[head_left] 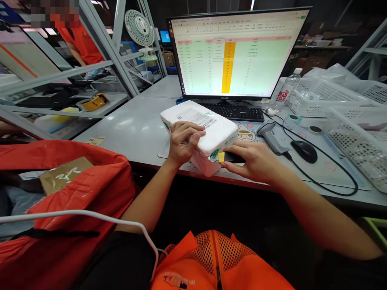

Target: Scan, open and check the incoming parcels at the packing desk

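Observation:
A white wrapped parcel [211,127] with a printed label and green markings is tilted at the desk's front edge. My left hand [185,143] is closed against its near left side, fingers curled over the top by the label. In my right hand [252,159], thumb and fingers grip a box cutter [232,157] with a black body and a yellow end. That yellow end meets the parcel's near lower corner, where the wrapping looks crumpled. I cannot make out the blade. The parcel's underside is hidden.
Behind the parcel stand a keyboard [231,111] and a monitor [236,56]. To the right lie a barcode scanner [272,137], its cable, a mouse [304,150] and white plastic baskets [356,141]. A red bag [115,173] is at left; a person in orange [87,48] is beyond the rack.

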